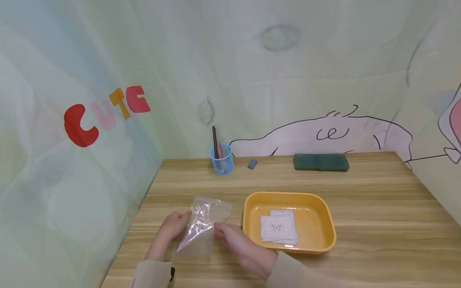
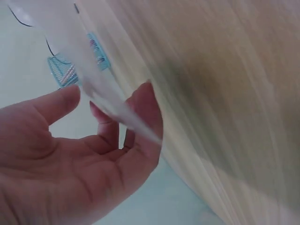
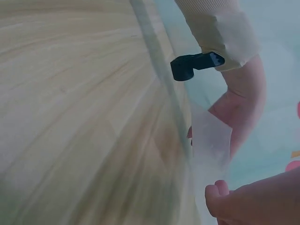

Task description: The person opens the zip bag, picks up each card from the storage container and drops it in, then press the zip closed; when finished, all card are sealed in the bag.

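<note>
A clear plastic zip bag [image 1: 203, 224] hangs slanted over the table between the two hands, shiny and flat-looking. My left hand [image 1: 175, 226] holds its left edge. In the left wrist view the bag [image 2: 110, 101] passes between the thumb and the curled fingers [image 2: 149, 112]. On the bag's other side my right hand [image 1: 239, 244] pinches the right edge, thumb on top. The right wrist view shows that hand [image 3: 262, 201] at the pale sheet of the bag [image 3: 211, 145], with the left hand partly hidden behind it.
A yellow tray [image 1: 317, 224] stands right of the bag, holding several cards [image 1: 277, 228], the top one with a butterfly. Along the back are a blue mesh cup [image 1: 223, 162] of pencils, a blue eraser [image 1: 252, 164] and a dark green case [image 1: 321, 162]. Printed curtains border the table.
</note>
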The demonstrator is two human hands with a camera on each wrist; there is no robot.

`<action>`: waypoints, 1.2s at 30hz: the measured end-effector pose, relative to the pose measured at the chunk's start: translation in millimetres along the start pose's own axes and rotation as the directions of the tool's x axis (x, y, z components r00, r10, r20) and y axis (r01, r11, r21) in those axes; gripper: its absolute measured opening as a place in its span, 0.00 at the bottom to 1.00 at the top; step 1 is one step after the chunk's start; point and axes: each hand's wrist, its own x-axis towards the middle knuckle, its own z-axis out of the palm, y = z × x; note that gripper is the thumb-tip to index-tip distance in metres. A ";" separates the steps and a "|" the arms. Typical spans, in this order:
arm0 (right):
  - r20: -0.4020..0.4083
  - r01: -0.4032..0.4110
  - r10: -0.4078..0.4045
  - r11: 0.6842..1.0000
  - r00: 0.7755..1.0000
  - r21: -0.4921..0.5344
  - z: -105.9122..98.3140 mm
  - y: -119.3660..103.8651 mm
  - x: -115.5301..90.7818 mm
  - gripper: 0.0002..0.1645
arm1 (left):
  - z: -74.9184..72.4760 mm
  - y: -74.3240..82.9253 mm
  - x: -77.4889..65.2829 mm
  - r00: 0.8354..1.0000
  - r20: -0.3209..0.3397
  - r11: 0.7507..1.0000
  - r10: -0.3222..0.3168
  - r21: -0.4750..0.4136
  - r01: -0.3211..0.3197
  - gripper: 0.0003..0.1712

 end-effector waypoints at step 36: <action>0.068 0.351 -0.350 0.868 0.934 -0.352 -114.3 -50.2 -115.4 0.24 | 58.1 94.1 -59.5 0.856 -0.244 0.680 0.456 -0.525 -0.512 0.08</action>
